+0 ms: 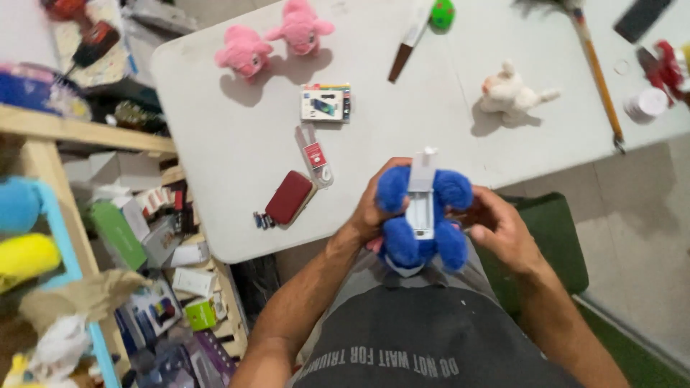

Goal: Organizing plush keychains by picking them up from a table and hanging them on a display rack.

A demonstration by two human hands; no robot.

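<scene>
- I see my left hand (370, 208) wrapped round the side of a blue plush toy (422, 226), fingers curled behind it and clamped on the fur — a firm grasp, not a spread palm.
- My right hand (503, 230) sits on the other side of the toy, fingers bent inward and pressing against its flank; I cannot tell exactly which fingertips pinch the fur.
- The toy hangs between both hands, belly up, just off the near edge of the white table (215, 158), above my lap.
- Along the toy's belly runs a white battery compartment (421, 205), its flap standing open at the end away from me.
- Just beyond my left hand, on the table, lies a dark red pouch (290, 197) with a few small batteries (262, 220) touching its near corner.
- Beside the pouch, a clear blister pack (314, 154), and further out a small printed box (325, 103).
- Well beyond the left hand stand two pink plush toys (273, 39) — side by side.
- Out past my right hand sits a cream plush toy (509, 92), and further to its right a long wooden stick (600, 79) lies across the table.
</scene>
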